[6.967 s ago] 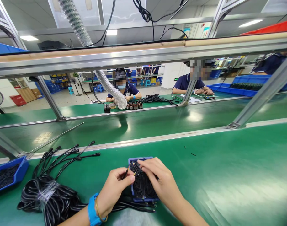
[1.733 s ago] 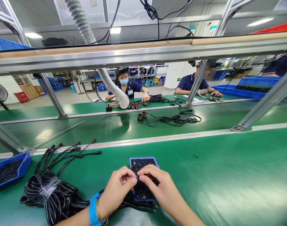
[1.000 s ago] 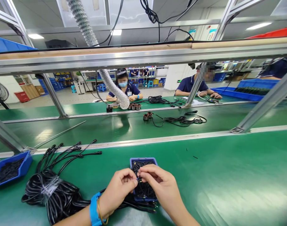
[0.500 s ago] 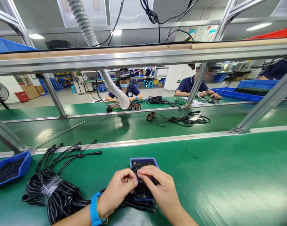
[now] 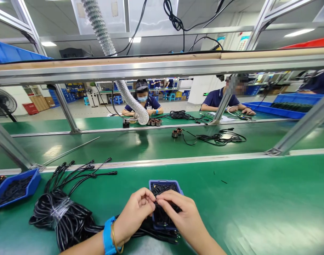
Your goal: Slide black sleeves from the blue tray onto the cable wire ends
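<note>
Both hands meet over a small blue bin filled with short black pieces. My left hand, with a blue band at the wrist, is pinched at the bin's left side; what its fingertips hold is too small to make out. My right hand is pinched too, its fingertips nearly touching the left ones, and its item is likewise hidden. A thick bundle of black cables, wrapped in clear film, lies to the left, and its ends run under my left wrist to the bin's near edge.
At the far left is a blue tray of black pieces. A metal rail and slanted posts stand beyond the bin. Farther back are coiled cables, a flexible duct and two seated people.
The view has shifted slightly, so the scene sits a little farther right and lower. My hands stay pinched together over the bin, with the fingertips slightly closer.
</note>
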### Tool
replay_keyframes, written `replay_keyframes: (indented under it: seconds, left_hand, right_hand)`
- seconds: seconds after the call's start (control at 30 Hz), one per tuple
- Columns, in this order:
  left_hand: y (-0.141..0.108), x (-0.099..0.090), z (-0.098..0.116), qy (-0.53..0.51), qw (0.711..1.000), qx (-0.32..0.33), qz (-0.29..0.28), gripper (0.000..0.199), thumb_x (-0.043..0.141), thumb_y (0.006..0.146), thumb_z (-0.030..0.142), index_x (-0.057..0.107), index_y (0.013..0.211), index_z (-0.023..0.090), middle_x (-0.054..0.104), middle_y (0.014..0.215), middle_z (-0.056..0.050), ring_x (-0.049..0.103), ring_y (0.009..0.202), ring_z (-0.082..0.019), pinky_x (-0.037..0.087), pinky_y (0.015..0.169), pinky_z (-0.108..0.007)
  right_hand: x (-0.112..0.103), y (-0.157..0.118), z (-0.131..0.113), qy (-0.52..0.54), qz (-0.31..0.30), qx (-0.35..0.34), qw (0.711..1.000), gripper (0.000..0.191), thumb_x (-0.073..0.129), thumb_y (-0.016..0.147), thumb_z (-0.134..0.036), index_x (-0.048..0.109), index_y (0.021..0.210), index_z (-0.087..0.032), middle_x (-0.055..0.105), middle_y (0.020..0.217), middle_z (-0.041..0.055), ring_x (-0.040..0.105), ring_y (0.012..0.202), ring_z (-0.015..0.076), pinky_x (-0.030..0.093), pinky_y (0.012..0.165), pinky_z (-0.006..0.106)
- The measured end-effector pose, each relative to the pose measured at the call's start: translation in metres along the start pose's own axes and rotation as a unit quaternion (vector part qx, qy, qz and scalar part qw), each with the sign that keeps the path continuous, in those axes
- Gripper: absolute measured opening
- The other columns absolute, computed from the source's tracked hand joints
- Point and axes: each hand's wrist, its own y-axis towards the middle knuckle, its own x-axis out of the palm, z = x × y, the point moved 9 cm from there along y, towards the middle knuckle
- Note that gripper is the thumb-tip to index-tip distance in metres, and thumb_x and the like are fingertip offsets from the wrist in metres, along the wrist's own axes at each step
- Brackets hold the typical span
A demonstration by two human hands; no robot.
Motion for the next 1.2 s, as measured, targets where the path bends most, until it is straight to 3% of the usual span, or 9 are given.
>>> replay_keyframes:
  seconds: [0.17,0.37,0.53,0.67,0.73,0.83,0.97,1.1,1.2]
  left_hand:
    - [-0.002,-0.008,0.008,0.007,0.999,0.037,0.028,0.018,0.061,0.070,0.015,0.051,0.085,0.017,0.051,0.083,0.000,0.050,0.082,-0.014,0.041,0.078,-0.028]
    - [-0.003,-0.003,0.004,0.061,0.997,0.042,0.025,0.014,0.062,0.074,0.020,0.050,0.081,0.017,0.052,0.081,-0.001,0.050,0.078,-0.015,0.043,0.076,-0.030]
    - [-0.007,-0.006,0.022,0.166,0.985,0.045,-0.017,0.018,0.059,0.077,0.024,0.053,0.093,0.019,0.057,0.091,-0.004,0.053,0.089,-0.019,0.043,0.085,-0.034]
    - [-0.014,-0.029,0.020,0.395,0.918,-0.023,-0.036,0.085,0.076,0.062,0.029,0.035,0.137,0.021,0.044,0.138,-0.013,0.037,0.128,-0.031,0.026,0.111,-0.043]
    - [-0.017,-0.040,0.001,0.451,0.886,-0.091,-0.059,0.104,0.081,0.054,0.028,0.028,0.142,0.019,0.046,0.134,-0.015,0.041,0.124,-0.033,0.028,0.109,-0.044]
    - [-0.019,-0.045,-0.022,0.437,0.889,-0.111,-0.081,0.070,0.071,0.060,0.022,0.046,0.125,0.018,0.056,0.105,-0.005,0.052,0.100,-0.025,0.040,0.094,-0.035]
    - [-0.019,-0.046,-0.029,0.364,0.925,-0.086,-0.064,0.018,0.056,0.071,0.027,0.055,0.086,0.017,0.051,0.081,0.000,0.047,0.079,-0.017,0.040,0.075,-0.028]
    - [-0.026,-0.040,-0.018,0.342,0.934,-0.061,-0.082,0.016,0.057,0.070,0.028,0.048,0.080,0.019,0.049,0.083,0.000,0.047,0.082,-0.017,0.039,0.077,-0.028]
    - [-0.033,-0.030,-0.017,0.397,0.911,-0.048,-0.099,0.028,0.058,0.064,0.017,0.048,0.090,0.020,0.053,0.099,-0.003,0.049,0.098,-0.019,0.039,0.091,-0.029]
  right_hand:
    - [0.005,-0.002,0.008,-0.017,-0.050,0.028,0.998,0.009,0.058,0.085,-0.016,0.066,0.084,-0.019,0.067,0.076,0.0010,0.063,0.063,0.0118,0.051,0.060,0.020]
    - [0.017,-0.004,0.014,-0.014,-0.058,0.041,0.997,0.014,0.053,0.085,-0.016,0.066,0.081,-0.019,0.066,0.073,0.0017,0.061,0.061,0.0122,0.050,0.058,0.021]
    - [0.000,0.004,0.026,0.026,-0.063,0.105,0.992,0.014,0.061,0.085,-0.030,0.069,0.092,-0.021,0.071,0.087,0.0032,0.066,0.078,0.0162,0.053,0.071,0.024]
    - [-0.051,0.007,0.061,-0.165,0.044,0.198,0.965,0.030,0.049,0.092,-0.037,0.065,0.109,-0.018,0.069,0.107,0.0091,0.064,0.097,0.0218,0.051,0.082,0.031]
    - [-0.062,0.004,0.080,-0.236,0.051,0.242,0.940,0.035,0.056,0.088,-0.034,0.063,0.116,-0.014,0.067,0.112,0.0131,0.064,0.100,0.0270,0.050,0.083,0.036]
    - [-0.056,0.001,0.100,-0.230,0.025,0.279,0.932,0.033,0.060,0.084,-0.024,0.065,0.114,-0.014,0.072,0.093,0.0097,0.068,0.086,0.0259,0.049,0.076,0.034]
    - [-0.050,0.000,0.109,-0.218,0.014,0.308,0.926,0.023,0.056,0.085,-0.019,0.070,0.104,-0.019,0.074,0.076,0.0013,0.069,0.078,0.0196,0.046,0.071,0.026]
    - [-0.071,0.000,0.119,-0.239,0.040,0.334,0.911,0.022,0.056,0.085,-0.019,0.070,0.101,-0.018,0.074,0.077,0.0018,0.069,0.080,0.0192,0.046,0.070,0.026]
    - [-0.097,-0.001,0.128,-0.271,0.063,0.348,0.895,0.024,0.052,0.088,-0.020,0.069,0.104,-0.016,0.074,0.079,0.0042,0.068,0.083,0.0210,0.046,0.072,0.028]
